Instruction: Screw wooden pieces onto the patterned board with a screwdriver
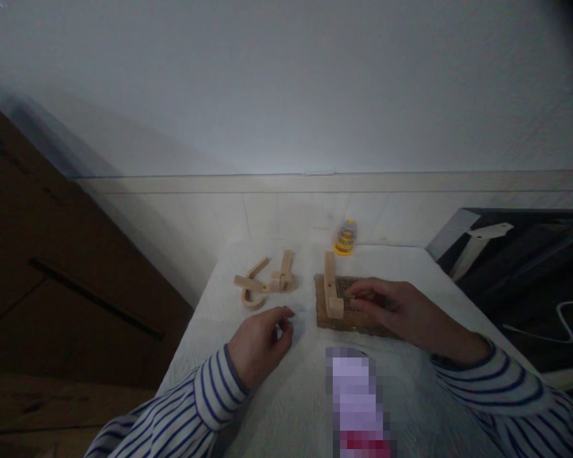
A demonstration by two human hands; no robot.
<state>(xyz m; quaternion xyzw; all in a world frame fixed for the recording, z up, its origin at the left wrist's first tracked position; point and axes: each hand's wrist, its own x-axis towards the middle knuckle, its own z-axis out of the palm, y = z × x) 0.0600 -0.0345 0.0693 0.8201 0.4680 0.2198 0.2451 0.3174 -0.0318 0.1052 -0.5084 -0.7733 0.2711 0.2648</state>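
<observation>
My right hand [401,312] reaches over a brown, rough-edged board [332,323] with dark printing. Its thumb and index finger pinch together beside an L-shaped wooden piece [331,286] that lies across the board's left part. Whatever is between those fingertips is too small to name. Left of the board, my left hand [262,343] hovers low over the white cloth, fingers curled in toward the thumb; what it holds, if anything, is hidden. Beyond it lie a joined wooden piece [281,280] with an upright arm and a curved, hook-like wooden piece [252,300].
A small bottle [346,238] with yellow contents stands at the back of the white-covered table [286,394], near the wall. A pixelated lilac shape [356,397] covers the front middle. Brown wooden furniture [76,286] is at left, a dark panel [520,292] at right.
</observation>
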